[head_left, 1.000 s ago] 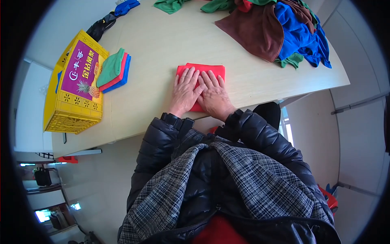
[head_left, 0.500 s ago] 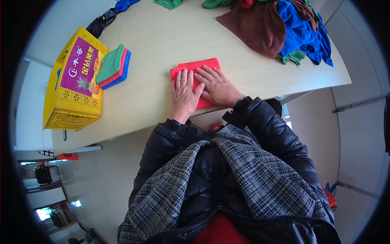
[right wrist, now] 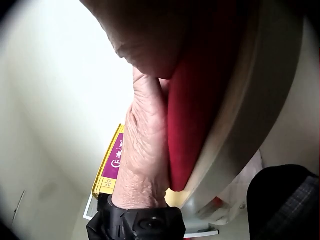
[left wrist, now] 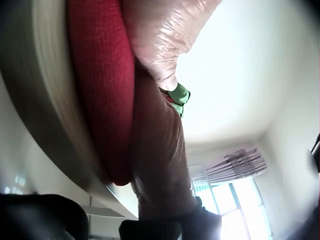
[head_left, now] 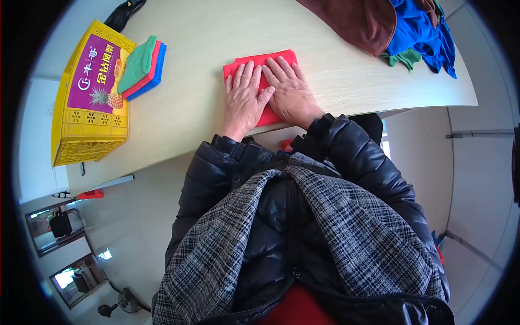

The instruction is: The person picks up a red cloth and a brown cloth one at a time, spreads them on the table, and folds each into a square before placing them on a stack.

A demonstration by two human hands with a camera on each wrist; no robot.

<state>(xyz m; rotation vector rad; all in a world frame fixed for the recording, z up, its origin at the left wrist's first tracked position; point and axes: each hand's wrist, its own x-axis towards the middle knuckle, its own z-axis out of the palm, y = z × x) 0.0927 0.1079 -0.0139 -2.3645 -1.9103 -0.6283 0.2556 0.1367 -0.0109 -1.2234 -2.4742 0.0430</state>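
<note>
A folded red cloth (head_left: 269,117) lies near the front edge of the table. My left hand (head_left: 244,103) rests flat on its left half, fingers straight and pointing away from me. On the right half my right hand (head_left: 293,97) presses down, its fingers also extended. The two thumbs meet or overlap near the middle of the cloth. Seen from the side in the left wrist view, the red cloth (left wrist: 102,90) is a thick, rounded stack under the palms. The right wrist view shows its folded edge (right wrist: 187,135) close to the table's rim.
To the left stands a yellow plastic crate (head_left: 97,130) with a purple pineapple label. Folded green (head_left: 138,65), red and blue cloths lean stacked against it. A heap of loose brown (head_left: 363,24), blue (head_left: 420,35) and green cloths lies at the far right of the table (head_left: 189,81).
My right hand first shifts and angles across the red cloth, then straightens beside the left hand. The cloth turns slightly. The head view has tilted, so the table sits higher in it.
</note>
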